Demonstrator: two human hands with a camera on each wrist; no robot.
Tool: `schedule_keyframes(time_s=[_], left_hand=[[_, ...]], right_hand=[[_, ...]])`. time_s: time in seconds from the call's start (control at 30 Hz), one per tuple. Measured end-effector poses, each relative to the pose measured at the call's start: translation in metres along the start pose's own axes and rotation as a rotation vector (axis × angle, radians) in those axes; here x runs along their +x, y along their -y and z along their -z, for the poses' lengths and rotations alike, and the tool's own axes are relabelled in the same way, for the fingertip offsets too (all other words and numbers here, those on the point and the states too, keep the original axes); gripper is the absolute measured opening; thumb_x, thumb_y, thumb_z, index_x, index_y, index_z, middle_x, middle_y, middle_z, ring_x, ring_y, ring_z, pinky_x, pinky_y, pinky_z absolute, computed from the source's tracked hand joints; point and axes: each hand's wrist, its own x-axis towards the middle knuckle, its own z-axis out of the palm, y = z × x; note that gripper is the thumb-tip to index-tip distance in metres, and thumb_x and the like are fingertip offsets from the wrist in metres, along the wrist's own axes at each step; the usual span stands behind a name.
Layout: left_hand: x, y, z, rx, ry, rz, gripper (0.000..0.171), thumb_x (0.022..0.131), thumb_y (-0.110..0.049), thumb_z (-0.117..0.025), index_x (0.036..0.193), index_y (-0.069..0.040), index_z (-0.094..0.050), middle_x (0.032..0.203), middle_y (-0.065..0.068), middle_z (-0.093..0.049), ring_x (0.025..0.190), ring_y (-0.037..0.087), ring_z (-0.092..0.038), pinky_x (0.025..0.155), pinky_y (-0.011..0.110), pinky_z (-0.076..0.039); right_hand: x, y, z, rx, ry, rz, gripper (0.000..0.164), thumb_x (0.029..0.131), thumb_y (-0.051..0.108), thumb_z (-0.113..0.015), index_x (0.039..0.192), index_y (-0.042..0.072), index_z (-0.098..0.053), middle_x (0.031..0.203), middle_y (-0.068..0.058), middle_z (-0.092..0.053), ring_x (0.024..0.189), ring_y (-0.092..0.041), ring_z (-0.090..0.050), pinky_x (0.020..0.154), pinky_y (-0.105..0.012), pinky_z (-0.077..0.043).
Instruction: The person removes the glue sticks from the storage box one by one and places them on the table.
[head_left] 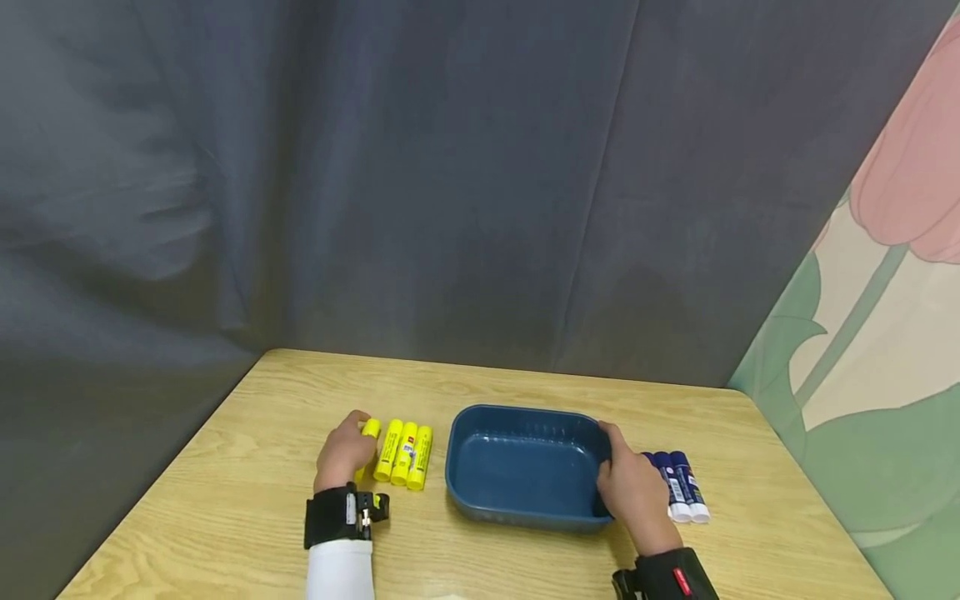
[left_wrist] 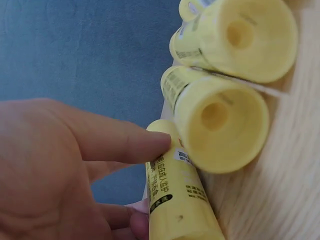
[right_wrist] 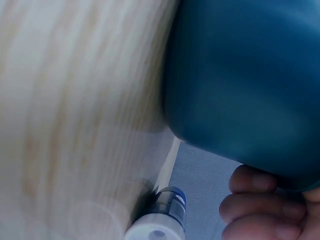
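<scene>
My left hand point(head_left: 347, 454) pinches a yellow glue stick point(head_left: 371, 427) at the left end of a row, with thumb and fingers on either side of it. Three more yellow glue sticks point(head_left: 405, 454) lie side by side just to its right. In the left wrist view the held glue stick point(left_wrist: 182, 210) leans against its neighbour point(left_wrist: 222, 125), whose hollow round end faces the camera. At the table's middle, my right hand point(head_left: 633, 492) grips the right rim of a dark blue rectangular basin point(head_left: 525, 521), thumb over the edge and fingers curled outside. Nothing lies inside the basin.
Three dark blue glue sticks with white ends point(head_left: 678, 492) lie right of the basin, partly behind my right hand. The wooden table point(head_left: 247, 500) meets a grey curtain point(head_left: 450, 208) at the back and left. A flower-patterned wall point(head_left: 885, 400) stands on the right.
</scene>
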Motion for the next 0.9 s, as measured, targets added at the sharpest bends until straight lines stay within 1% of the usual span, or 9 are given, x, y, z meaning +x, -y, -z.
schedule_keyframes(time_s=[0.1, 0.27, 0.5, 0.7, 0.8, 0.9], left_hand=[[0.0017, -0.0004, -0.0019, 0.022, -0.006, -0.002, 0.051, 0.084, -0.006, -0.048, 0.134, -0.005, -0.040, 0.125, 0.027, -0.048, 0.095, 0.036, -0.045, 0.076, 0.049, -0.041], [0.0031, -0.0008, -0.0033, 0.043, 0.004, -0.008, 0.050, 0.087, -0.011, -0.050, 0.136, -0.004, -0.040, 0.128, 0.029, -0.046, 0.096, 0.036, -0.046, 0.075, 0.049, -0.041], [-0.0002, 0.0005, -0.0019, 0.019, 0.016, -0.008, 0.049, 0.091, -0.019, -0.045, 0.137, -0.003, -0.038, 0.133, 0.031, -0.040, 0.101, 0.038, -0.044, 0.076, 0.051, -0.040], [-0.0005, 0.0042, -0.0038, 0.011, 0.009, -0.003, 0.047, 0.090, -0.016, -0.045, 0.135, -0.002, -0.040, 0.129, 0.031, -0.044, 0.095, 0.036, -0.047, 0.069, 0.044, -0.040], [0.0015, 0.0048, -0.0043, -0.001, -0.004, -0.007, 0.046, 0.090, -0.016, -0.047, 0.133, -0.002, -0.042, 0.128, 0.030, -0.046, 0.094, 0.036, -0.047, 0.069, 0.044, -0.040], [0.0028, 0.0032, -0.0021, -0.014, -0.006, -0.004, 0.046, 0.090, -0.017, -0.048, 0.134, -0.002, -0.042, 0.130, 0.030, -0.045, 0.098, 0.036, -0.047, 0.072, 0.047, -0.041]], right_hand=[[-0.0007, 0.0014, 0.0011, 0.000, 0.006, -0.002, 0.055, 0.086, 0.009, -0.049, 0.138, 0.016, -0.032, 0.051, -0.003, -0.038, 0.039, -0.017, -0.036, 0.035, -0.029, -0.026], [-0.0010, 0.0024, 0.0014, -0.005, 0.016, -0.012, 0.055, 0.086, 0.009, -0.049, 0.138, 0.016, -0.032, 0.052, -0.004, -0.039, 0.039, -0.017, -0.037, 0.035, -0.029, -0.026], [-0.0012, 0.0026, -0.0011, -0.007, 0.022, -0.026, 0.055, 0.086, 0.008, -0.049, 0.138, 0.016, -0.033, 0.051, -0.003, -0.039, 0.039, -0.017, -0.037, 0.035, -0.028, -0.026], [-0.0019, 0.0027, -0.0020, -0.015, 0.028, -0.037, 0.055, 0.086, 0.009, -0.051, 0.138, 0.016, -0.033, 0.051, -0.003, -0.040, 0.039, -0.017, -0.037, 0.035, -0.028, -0.026], [-0.0011, 0.0028, -0.0024, -0.011, 0.015, -0.026, 0.055, 0.086, 0.008, -0.051, 0.138, 0.016, -0.033, 0.051, -0.003, -0.040, 0.039, -0.017, -0.037, 0.036, -0.028, -0.026], [0.0001, 0.0034, -0.0026, -0.007, -0.001, -0.014, 0.055, 0.086, 0.008, -0.051, 0.138, 0.015, -0.033, 0.051, -0.003, -0.039, 0.038, -0.017, -0.037, 0.035, -0.028, -0.027]])
